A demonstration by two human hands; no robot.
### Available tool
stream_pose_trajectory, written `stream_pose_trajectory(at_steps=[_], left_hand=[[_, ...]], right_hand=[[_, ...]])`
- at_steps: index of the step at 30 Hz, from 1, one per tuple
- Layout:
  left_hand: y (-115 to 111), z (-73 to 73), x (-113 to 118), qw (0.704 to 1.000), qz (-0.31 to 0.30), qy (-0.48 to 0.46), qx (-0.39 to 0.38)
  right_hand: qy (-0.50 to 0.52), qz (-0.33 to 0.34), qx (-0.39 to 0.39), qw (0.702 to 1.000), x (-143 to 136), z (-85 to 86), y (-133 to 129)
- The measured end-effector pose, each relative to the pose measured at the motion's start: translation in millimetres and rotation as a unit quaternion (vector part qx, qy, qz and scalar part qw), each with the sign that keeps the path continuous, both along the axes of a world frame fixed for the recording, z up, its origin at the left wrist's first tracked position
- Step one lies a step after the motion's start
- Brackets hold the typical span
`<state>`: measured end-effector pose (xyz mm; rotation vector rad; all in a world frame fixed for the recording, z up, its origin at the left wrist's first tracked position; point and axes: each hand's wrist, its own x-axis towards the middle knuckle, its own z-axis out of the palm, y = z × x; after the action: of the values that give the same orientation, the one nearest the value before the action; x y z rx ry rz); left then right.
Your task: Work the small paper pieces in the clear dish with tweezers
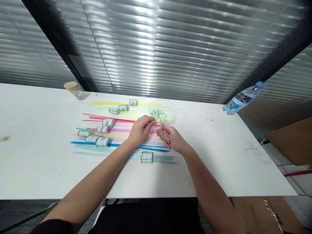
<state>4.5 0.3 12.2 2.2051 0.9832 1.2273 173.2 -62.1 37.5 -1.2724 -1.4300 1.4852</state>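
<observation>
My right hand (pixel 173 138) grips a thin metal tool, scissors or tweezers (pixel 164 127), whose tip points up toward a clear round dish (pixel 170 109) of small blue and green cut pieces. My left hand (pixel 141 128) sits just to its left, fingertips pinched together near the tool's tip; what they pinch is too small to tell. Both hands hover over rows of coloured strips (pixel 109 121) laid flat on the white table (pixel 44 156): yellow, green, red, pink and blue.
Several small rolls with green-striped wrappers (pixel 147 157) lie among the strips. A cork-topped jar (pixel 74 90) stands at the back left, a water bottle (pixel 243 97) lies at the back right, and a clear plastic piece (pixel 254 149) rests near the right edge. Cardboard boxes sit to the right.
</observation>
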Motion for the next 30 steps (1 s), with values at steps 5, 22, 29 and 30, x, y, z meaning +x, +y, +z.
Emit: stream_pose_trajectory(at_steps=[5, 22, 29, 30], left_hand=[[0.2, -0.8, 0.4, 1.000, 0.006, -0.002, 0.003], [1.3, -3.2, 0.8, 1.000, 0.018, -0.003, 0.023], [1.8, -5.3, 1.0, 0.999, 0.039, -0.022, 0.027], [1.8, -5.4, 1.0, 0.998, 0.043, -0.025, 0.025]], right_hand=[[-0.009, -0.010, 0.002, 1.000, -0.1, -1.4, 0.6], [-0.016, -0.022, 0.005, 1.000, -1.2, -4.6, 1.3], [0.005, -0.029, -0.004, 1.000, -3.5, -5.4, 1.4], [0.007, -0.024, -0.001, 1.000, -3.6, -5.1, 1.3]])
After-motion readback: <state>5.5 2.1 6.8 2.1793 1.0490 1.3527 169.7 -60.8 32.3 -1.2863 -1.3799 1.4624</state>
